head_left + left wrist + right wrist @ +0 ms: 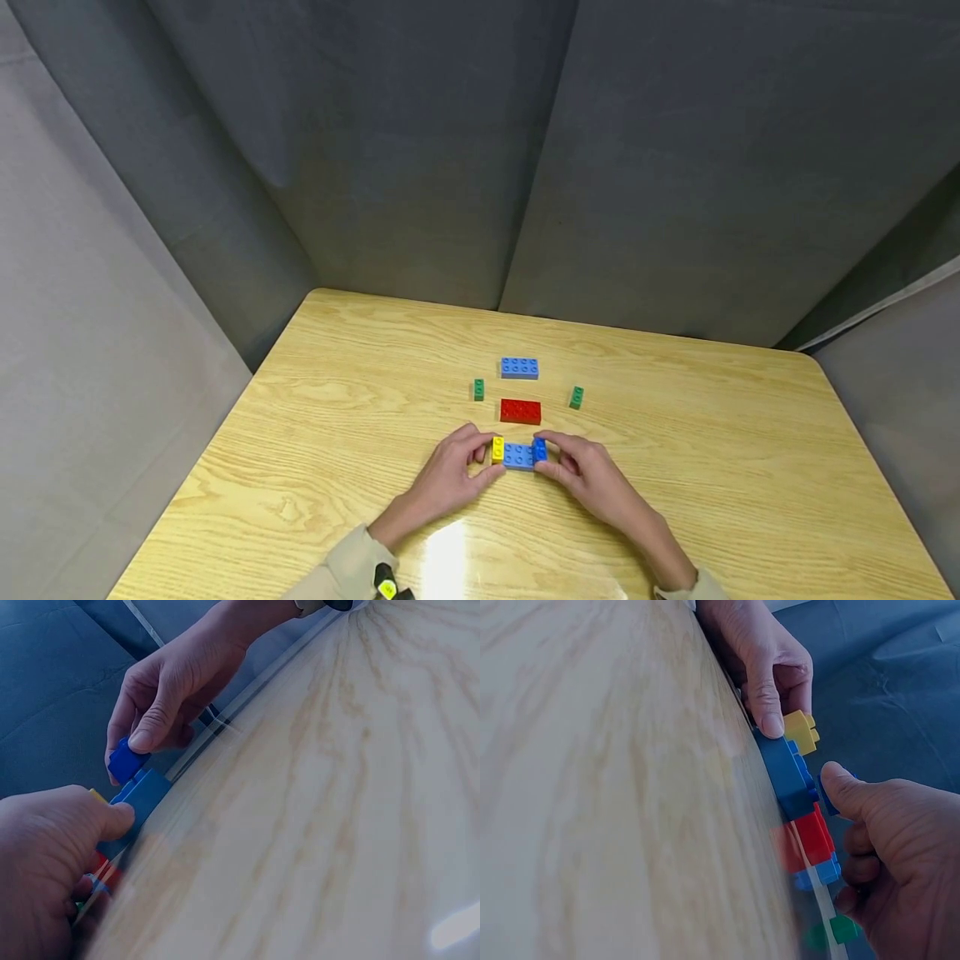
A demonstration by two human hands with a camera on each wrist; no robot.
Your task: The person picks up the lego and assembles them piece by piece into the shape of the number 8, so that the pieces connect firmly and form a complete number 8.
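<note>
A light blue brick [518,456] lies on the table with a small yellow brick [498,450] on its left end. My left hand [453,468] holds that left end, and its thumb presses the light blue brick's near side in the right wrist view. Between thumb and fingers, my right hand [592,477] pinches a small dark blue brick [126,760]. The dark blue brick is over the light blue brick's right end, slightly tilted. In the left wrist view it stands at the studs; whether it touches them I cannot tell.
Beyond the hands lies a red brick [521,412], with another light blue brick [520,368] farther back. Small green bricks lie on the left [478,390] and right [576,397]. Grey curtains [420,167] hang behind the wooden table [750,467].
</note>
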